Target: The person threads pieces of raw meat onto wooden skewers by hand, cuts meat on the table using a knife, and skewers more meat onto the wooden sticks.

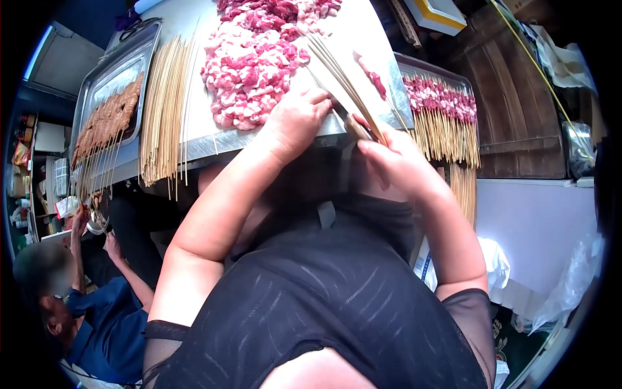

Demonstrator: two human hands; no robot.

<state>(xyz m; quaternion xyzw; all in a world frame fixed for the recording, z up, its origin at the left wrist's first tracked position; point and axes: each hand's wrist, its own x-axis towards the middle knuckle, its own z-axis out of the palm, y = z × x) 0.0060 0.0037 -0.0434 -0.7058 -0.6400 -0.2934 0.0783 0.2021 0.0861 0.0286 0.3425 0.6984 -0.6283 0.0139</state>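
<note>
My right hand [403, 162] is closed around the lower ends of several bamboo skewers [340, 78], whose tips point up and left toward the raw meat. My left hand [295, 122] is closed just left of the skewers, at the table's front edge. Whatever its fingers pinch is hidden. Between the hands, a dark narrow piece lies along the skewers, too unclear to name. Beyond my left hand is a large pile of cut red and pale meat pieces [249, 71]. A single skewer with meat [374, 79] lies on the metal tabletop [363, 29] to the right.
Bare bamboo skewers [165, 110] lie bundled left of the pile. A metal tray [146, 52] farther left holds brownish meat skewers [110, 120]. Rows of raw meat skewers [440, 104] fill a tray at right. Another person [107, 311] sits lower left, hands near thin sticks.
</note>
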